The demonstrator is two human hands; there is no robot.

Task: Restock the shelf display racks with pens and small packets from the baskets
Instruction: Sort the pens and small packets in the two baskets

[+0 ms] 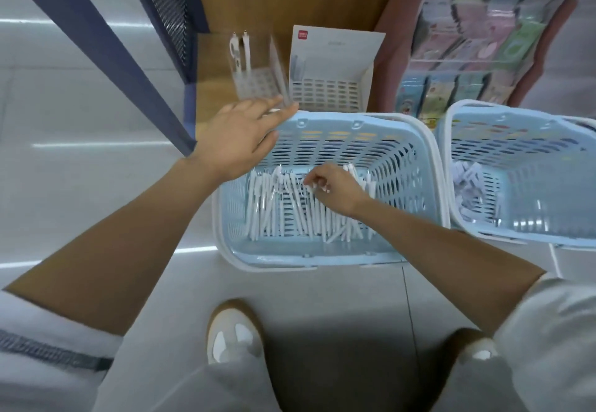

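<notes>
Now | right hand pinches white pens in pale-blue plastic basket, gathering stock | left hand, fingers straight, reaches clear acrylic pen rack, likely steadying it.

A: Upper left, a dark blue beam cuts diagonally across the frame, and just beside it stands a perforated panel in the same blue.
B: Beneath them, pale grey floor tiles, glossy, with white light streaks at the left.
A: Bottom centre, a tan-and-white shoe. Lower right, a second shoe, partly hidden.
</notes>
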